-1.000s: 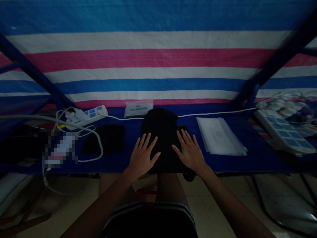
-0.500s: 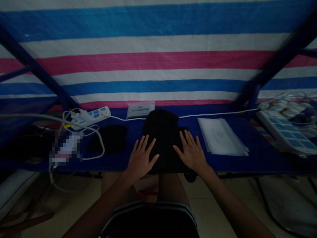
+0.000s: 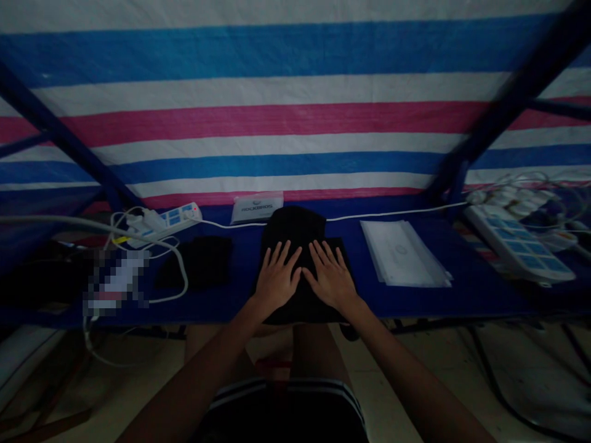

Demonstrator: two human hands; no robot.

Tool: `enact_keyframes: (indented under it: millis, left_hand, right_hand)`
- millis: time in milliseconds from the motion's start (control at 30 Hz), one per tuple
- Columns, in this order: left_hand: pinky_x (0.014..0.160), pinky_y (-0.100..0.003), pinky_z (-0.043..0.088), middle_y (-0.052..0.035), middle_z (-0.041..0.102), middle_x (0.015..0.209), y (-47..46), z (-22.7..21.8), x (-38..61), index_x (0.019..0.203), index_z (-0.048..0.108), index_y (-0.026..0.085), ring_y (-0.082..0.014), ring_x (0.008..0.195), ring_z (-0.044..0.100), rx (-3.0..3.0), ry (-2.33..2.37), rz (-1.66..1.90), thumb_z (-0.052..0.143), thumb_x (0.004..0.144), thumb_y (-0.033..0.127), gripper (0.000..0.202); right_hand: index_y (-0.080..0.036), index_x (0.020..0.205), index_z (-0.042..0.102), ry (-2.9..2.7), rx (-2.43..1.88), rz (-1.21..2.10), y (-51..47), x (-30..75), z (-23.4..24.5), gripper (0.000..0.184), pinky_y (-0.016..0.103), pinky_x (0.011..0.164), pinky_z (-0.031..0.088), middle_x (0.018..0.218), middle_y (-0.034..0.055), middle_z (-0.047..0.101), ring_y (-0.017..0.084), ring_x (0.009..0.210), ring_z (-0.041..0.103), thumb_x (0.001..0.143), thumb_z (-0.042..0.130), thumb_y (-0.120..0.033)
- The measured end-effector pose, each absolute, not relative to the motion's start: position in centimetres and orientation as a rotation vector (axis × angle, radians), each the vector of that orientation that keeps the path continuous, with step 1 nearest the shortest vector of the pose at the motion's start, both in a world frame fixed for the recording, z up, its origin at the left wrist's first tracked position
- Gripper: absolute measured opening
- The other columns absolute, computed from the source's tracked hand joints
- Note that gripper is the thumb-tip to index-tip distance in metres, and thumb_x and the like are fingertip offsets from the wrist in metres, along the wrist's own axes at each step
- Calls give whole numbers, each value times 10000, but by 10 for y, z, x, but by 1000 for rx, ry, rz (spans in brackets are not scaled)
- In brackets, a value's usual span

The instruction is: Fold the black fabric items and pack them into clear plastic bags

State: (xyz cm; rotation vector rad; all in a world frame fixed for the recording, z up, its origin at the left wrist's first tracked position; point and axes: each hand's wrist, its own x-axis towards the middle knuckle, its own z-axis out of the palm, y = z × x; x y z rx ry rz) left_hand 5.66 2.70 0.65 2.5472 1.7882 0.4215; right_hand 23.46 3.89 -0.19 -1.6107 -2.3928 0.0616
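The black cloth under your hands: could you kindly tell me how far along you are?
Done, it seems: a smaller black cloth lies flat to the left. In hand: your left hand and right hand press on the black cloth. Remaining: the stack of clear plastic sleeves sits unhandled on the right.

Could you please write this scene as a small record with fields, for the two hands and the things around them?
Left hand: flat on the black fabric, fingers spread
Right hand: flat on the same fabric, fingers spread
Under hands: black fabric, on a blue table cover
Left side: smaller black fabric piece, white power strip
Right side: stack of clear plastic sleeves
Behind: ROCKBROS packet
Backdrop: striped tarpaulin
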Motion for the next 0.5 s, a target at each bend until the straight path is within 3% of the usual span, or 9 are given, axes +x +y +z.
enact_keyframes:
  millis: [167, 333, 500]
  left_hand:
    - [1298, -598, 252, -81, 310, 1734, 27, 0, 45, 1637, 374, 312, -331, 1605, 281, 2562, 1798, 390, 452, 1080, 416, 573]
    - [1297, -600, 254, -77, 320, 1731, 26, -1, 31, 1649, 346, 320, -329, 1607, 276, 2566, 1818, 390, 459, 1070, 518, 622]
    - [1298, -580, 267, -62, 325, 1731, 24, -2, 16, 1644, 353, 342, -318, 1609, 274, 2573, 1813, 382, 475, 1067, 518, 615]
  right_hand:
    - [-117, 1655, 330, -2379, -1621, 24, 38, 242, -8, 733, 548, 1310, 176, 1722, 126, 315, 318, 1606, 262, 1072, 365, -559]
    - [-139, 1661, 318, -2322, -1677, -35, 39, 256, -13, 770, 615, 1295, 164, 1718, 166, 311, 338, 1596, 285, 1060, 371, -617]
    - [-155, 1665, 311, -2311, -1683, -73, 38, 274, -17, 685, 622, 1295, 167, 1708, 148, 342, 321, 1599, 285, 1088, 317, -524]
